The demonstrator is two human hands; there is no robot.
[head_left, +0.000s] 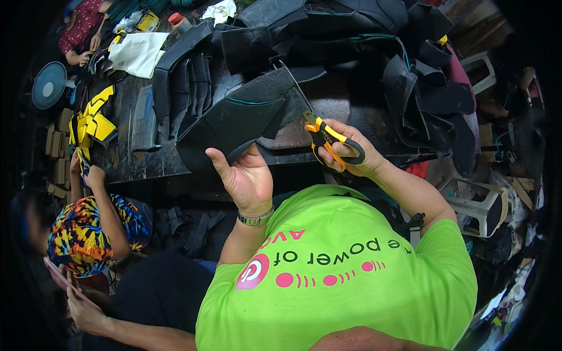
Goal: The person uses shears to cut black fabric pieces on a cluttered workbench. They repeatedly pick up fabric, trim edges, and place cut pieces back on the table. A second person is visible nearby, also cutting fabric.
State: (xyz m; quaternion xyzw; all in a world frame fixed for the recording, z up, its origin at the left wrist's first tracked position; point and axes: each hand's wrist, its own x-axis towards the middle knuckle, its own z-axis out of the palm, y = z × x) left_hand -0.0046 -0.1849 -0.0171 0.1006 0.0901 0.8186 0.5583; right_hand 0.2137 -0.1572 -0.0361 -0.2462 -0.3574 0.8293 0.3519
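Black fabric piece is pinched in left hand; at three o'clock, right hand grips orange scissors, mid-trim; next cut needs steady alignment.

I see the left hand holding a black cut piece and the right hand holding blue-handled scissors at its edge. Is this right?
Not quite: the scissors in the right hand have orange and black handles, not blue. The head view shows this. The left hand does hold the black cut piece.
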